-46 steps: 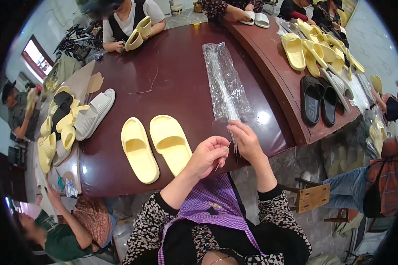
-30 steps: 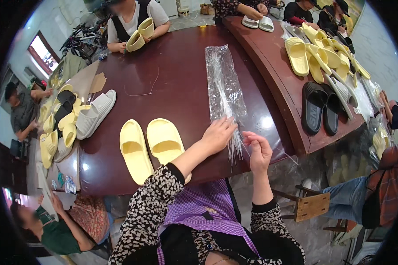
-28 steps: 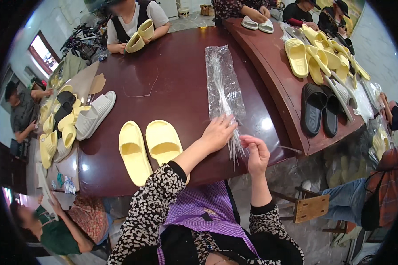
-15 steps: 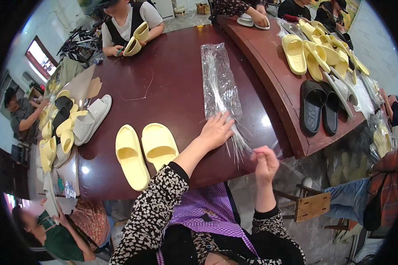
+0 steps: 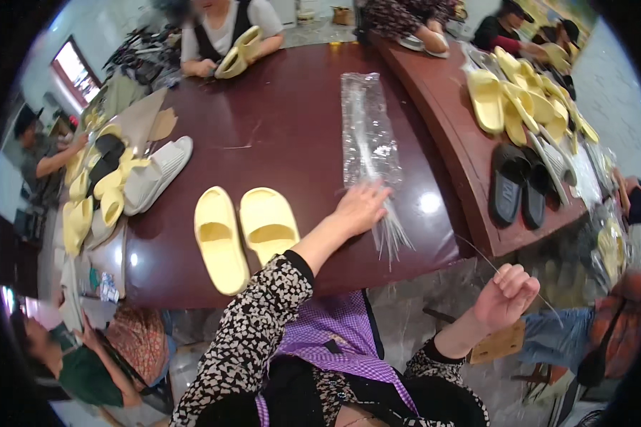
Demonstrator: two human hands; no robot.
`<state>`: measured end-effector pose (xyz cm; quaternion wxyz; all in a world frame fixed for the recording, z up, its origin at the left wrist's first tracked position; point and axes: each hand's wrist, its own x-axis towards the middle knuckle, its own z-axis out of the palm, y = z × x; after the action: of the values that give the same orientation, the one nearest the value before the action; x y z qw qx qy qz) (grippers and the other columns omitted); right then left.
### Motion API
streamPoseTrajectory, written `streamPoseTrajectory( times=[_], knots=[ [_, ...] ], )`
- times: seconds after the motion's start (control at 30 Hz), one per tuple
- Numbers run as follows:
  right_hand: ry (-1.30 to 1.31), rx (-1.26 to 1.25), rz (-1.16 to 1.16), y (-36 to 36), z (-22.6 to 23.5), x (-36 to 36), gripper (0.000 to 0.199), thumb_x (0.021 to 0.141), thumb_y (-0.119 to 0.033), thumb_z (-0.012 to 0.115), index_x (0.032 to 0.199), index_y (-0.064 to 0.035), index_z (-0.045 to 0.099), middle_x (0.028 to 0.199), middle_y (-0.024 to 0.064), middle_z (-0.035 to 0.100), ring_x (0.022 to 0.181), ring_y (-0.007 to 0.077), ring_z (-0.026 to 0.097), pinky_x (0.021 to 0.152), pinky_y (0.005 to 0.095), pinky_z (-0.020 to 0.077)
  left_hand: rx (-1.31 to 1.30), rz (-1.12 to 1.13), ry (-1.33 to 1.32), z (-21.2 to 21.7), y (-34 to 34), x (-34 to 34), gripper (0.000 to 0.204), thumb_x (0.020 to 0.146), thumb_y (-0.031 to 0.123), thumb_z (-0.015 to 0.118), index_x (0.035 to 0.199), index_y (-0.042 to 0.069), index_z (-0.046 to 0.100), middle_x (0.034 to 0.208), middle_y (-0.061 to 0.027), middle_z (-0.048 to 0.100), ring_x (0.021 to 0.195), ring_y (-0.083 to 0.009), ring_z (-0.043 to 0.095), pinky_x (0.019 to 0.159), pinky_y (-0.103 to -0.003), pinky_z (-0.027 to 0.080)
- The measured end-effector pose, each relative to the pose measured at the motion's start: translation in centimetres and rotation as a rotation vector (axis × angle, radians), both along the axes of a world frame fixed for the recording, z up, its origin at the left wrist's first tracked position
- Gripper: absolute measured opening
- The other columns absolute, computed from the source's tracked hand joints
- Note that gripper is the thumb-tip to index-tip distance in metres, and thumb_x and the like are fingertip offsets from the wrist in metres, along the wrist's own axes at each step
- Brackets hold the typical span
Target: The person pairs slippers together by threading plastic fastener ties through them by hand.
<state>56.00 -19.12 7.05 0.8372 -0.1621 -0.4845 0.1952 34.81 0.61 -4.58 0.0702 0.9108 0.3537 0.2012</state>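
My left hand (image 5: 363,206) lies flat, fingers stretched, over a bundle of thin clear plastic strands (image 5: 393,240). The strands fan out toward me from the near end of a clear plastic bag (image 5: 369,132). Off the table's edge, my right hand (image 5: 506,295) is closed in a pinch on a single thin strand (image 5: 483,256), whose ends stick out on both sides of the fingers. Left of my left forearm, a pair of pale yellow slides rests side by side on the table: a left slide (image 5: 222,257) and a right slide (image 5: 269,213).
The dark red table (image 5: 292,92) meets a raised brown table section (image 5: 434,107) holding black slides (image 5: 509,192) and heaped yellow slides (image 5: 488,103). Grey slides (image 5: 160,174) and more yellow ones lie left. A wooden stool (image 5: 497,343) stands at right. Several people sit around, some handling slides.
My right hand has drawn away to the right and toward me, pulling one strand free of the bundle. The left hand stays on the bundle. The whole view has shifted slightly.
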Motion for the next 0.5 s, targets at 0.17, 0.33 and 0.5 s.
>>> streamPoseTrajectory(
  times=[0.17,0.33,0.5],
  knots=[
    [0.081,-0.058,0.215,0.8,-0.4,-2.3,0.018,0.095,-0.02,0.049,0.095,-0.003,0.055,0.062,-0.0001,0.037,0.06,0.0127,0.032,0.057,0.0271,0.0282,0.056,0.029,-0.245,3.2,-4.2,-1.8,0.037,0.084,0.018,0.059,0.118,0.004,0.054,0.122,-0.0178,0.053,0.111,-0.0347,0.051,0.094,-0.045,0.039],
    [0.061,-0.12,0.347,3.7,-1.3,-6.6,0.018,0.095,-0.02,0.048,0.094,-0.0036,0.055,0.061,0.0002,0.038,0.06,0.013,0.033,0.056,0.0273,0.0294,-0.211,0.053,-0.644,5.3,-12.0,-8.1,0.02,0.081,0.008,0.063,0.098,-0.001,0.057,0.084,-0.0135,0.06,0.081,-0.0301,0.059,0.074,-0.038,0.047],
    [0.104,-0.219,0.558,5.9,-2.2,-12.7,0.014,0.094,-0.017,0.051,0.094,-0.0046,0.057,0.062,0.0055,0.051,0.058,0.0171,0.047,0.054,0.0319,0.0434,-0.109,0.196,-0.77,7.7,-16.2,-13.3,0.024,0.078,0.003,0.066,0.101,-0.001,0.058,0.082,-0.013,0.06,0.073,-0.0277,0.059,0.064,-0.034,0.049]
  ],
)
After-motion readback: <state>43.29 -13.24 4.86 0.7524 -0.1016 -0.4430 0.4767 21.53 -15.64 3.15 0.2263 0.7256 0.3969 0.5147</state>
